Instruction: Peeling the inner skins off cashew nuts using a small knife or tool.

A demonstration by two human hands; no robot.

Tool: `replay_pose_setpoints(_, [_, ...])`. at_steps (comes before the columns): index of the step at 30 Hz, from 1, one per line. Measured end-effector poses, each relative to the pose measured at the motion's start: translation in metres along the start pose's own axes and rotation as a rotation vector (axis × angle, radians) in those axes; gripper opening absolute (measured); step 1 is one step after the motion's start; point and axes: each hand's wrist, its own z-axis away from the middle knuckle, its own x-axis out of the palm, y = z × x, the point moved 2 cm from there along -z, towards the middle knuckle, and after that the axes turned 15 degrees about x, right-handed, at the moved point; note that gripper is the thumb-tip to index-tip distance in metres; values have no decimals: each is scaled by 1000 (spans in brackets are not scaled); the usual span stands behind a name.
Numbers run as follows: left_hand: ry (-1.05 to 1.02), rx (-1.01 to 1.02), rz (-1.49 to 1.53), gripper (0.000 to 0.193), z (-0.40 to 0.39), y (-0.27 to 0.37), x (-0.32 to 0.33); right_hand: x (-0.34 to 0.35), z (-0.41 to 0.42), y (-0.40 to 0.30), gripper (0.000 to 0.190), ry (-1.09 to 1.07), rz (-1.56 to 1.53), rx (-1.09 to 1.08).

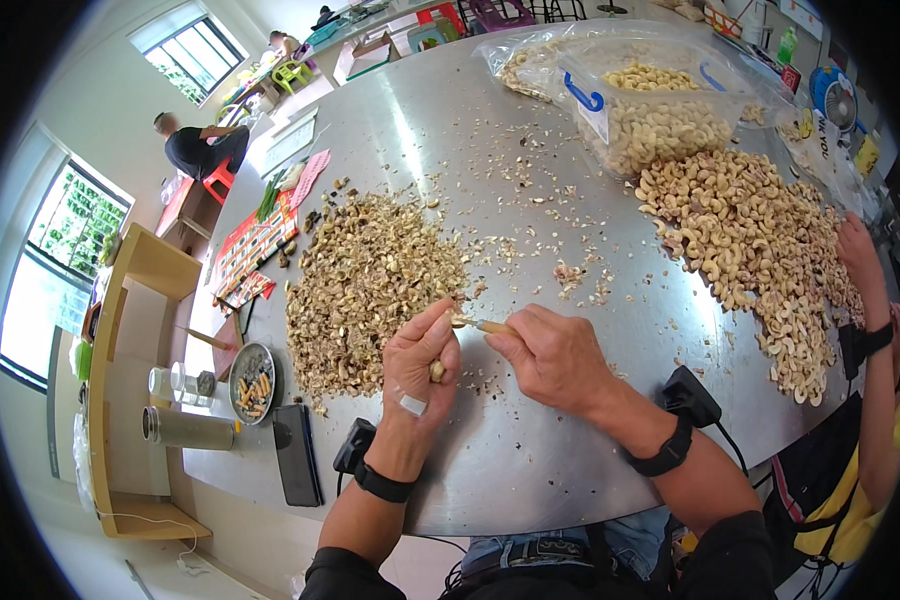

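My left hand (pixel 424 360) is curled around a few cashew pieces, one of them pinched between thumb and forefinger and another (pixel 436 370) showing at the curled fingers. In my right hand (pixel 544 352) is a small knife with a wooden handle (pixel 497 328), its tip touching the pinched piece. A heap of small cashew pieces (pixel 375 292) lies just beyond and left of my left hand. Farther right is a larger heap of whole cashews (pixel 750 217), beside a clear plastic bin of cashews (pixel 656 127) with blue handle clips.
Crumbs and a little pile of skins (pixel 568 275) lie on the steel table (pixel 495 480). At the left are a metal ashtray (pixel 271 375), a phone (pixel 297 454), a metal flask (pixel 195 429) and printed sheets. A co-worker's hand (pixel 859 251) reaches the right heap; another person sits far left.
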Motion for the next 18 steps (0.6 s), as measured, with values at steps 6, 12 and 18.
replay_pose_setpoints(6, [4, -1, 26, 26, 0, 0, -1, 7, 0, 6, 28, -212, -294, 271])
replay_pose_setpoints(12, [-4, -8, 44, 25, 1, 1, 0, 4, -4, 12, 28, -413, -513, 554])
replay_pose_setpoints(18, [-1, 12, 25, 26, 1, 1, 1, -9, -7, 3, 29, -190, -216, 162])
